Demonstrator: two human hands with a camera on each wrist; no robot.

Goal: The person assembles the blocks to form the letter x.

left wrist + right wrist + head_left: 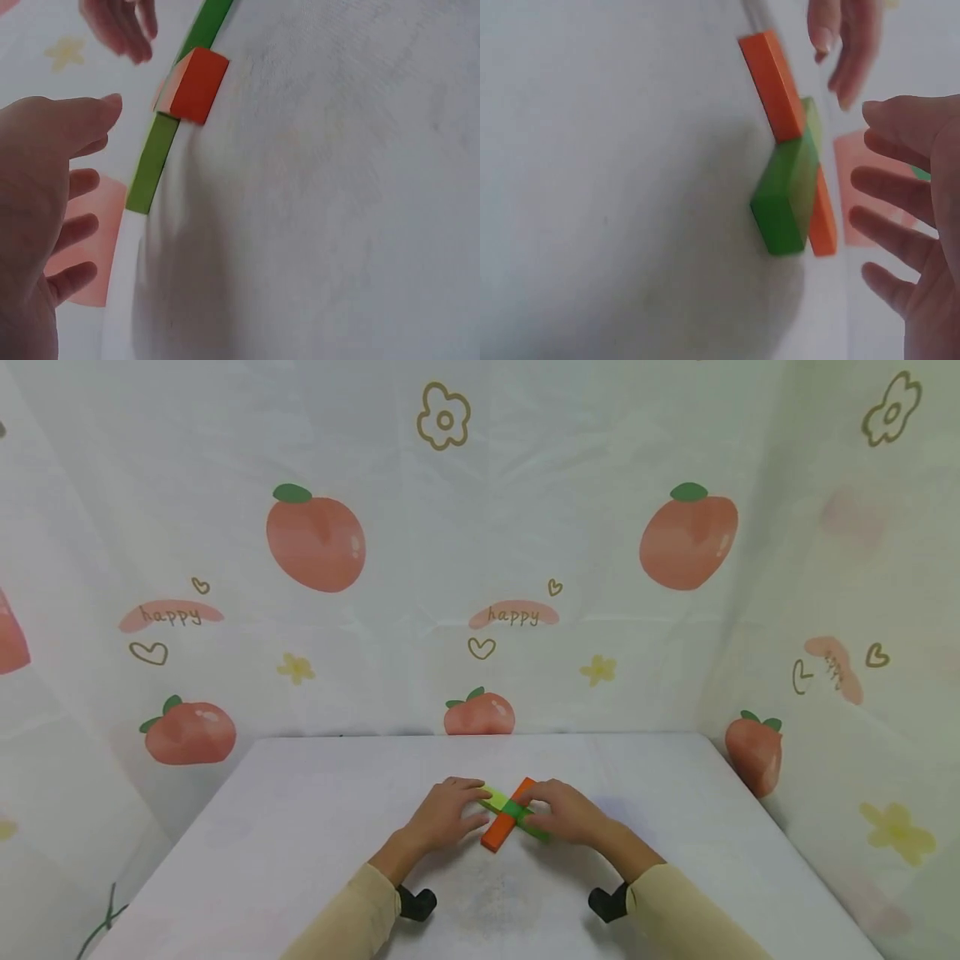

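Blocks crossing on the tabletop (300,827), green block (517,811) lying over orange block (506,822), your left hand (442,814) and right hand (566,812) hovering beside them, fingers relaxed, gripping nothing.

I have both forearms reaching forward in tan sleeves, converging toward the middle. My left hand (442,814) lies palm down, fingers relaxed and slightly spread. My right hand (564,812) mirrors it close by, fingers loose and apart, gripping nothing that I can see.
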